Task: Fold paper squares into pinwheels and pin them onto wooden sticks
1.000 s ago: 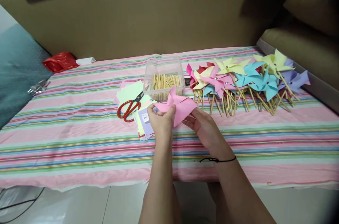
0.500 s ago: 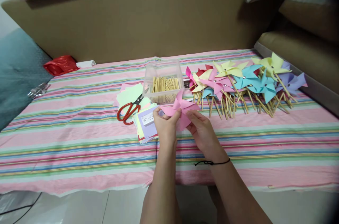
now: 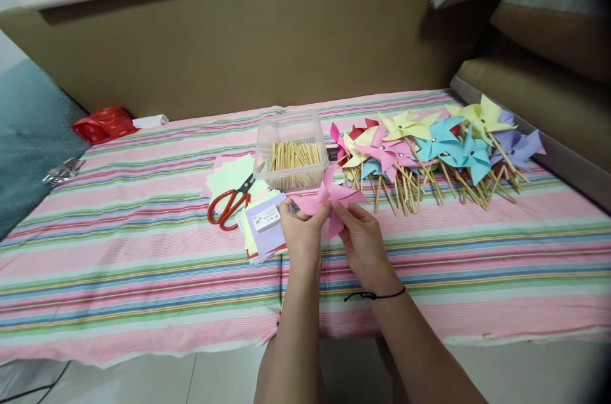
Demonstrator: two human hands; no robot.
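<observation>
Between my two hands is a pink paper pinwheel (image 3: 329, 191), its blades folded in toward the centre; no stick shows on it. My left hand (image 3: 303, 232) pinches it from the left, thumb at the middle. From the right, my right hand (image 3: 360, 235) grips it with thumb and fingertips, also close to the centre. Just left of my left hand, a small white box (image 3: 266, 219) rests on a stack of coloured paper squares (image 3: 265, 242). Red-handled scissors (image 3: 229, 207) lie across green sheets (image 3: 229, 175) beside them.
Behind my hands stands a clear plastic box (image 3: 291, 156) of wooden sticks. Many finished pinwheels (image 3: 429, 149) on sticks are heaped to the right. A red plastic bag (image 3: 105, 125) and a clear packet (image 3: 63, 172) lie far left on the striped cloth (image 3: 143, 264).
My right thumb has moved left to the pinwheel's centre, meeting the left thumb. The view has shifted slightly; the things on the cloth look unmoved.
</observation>
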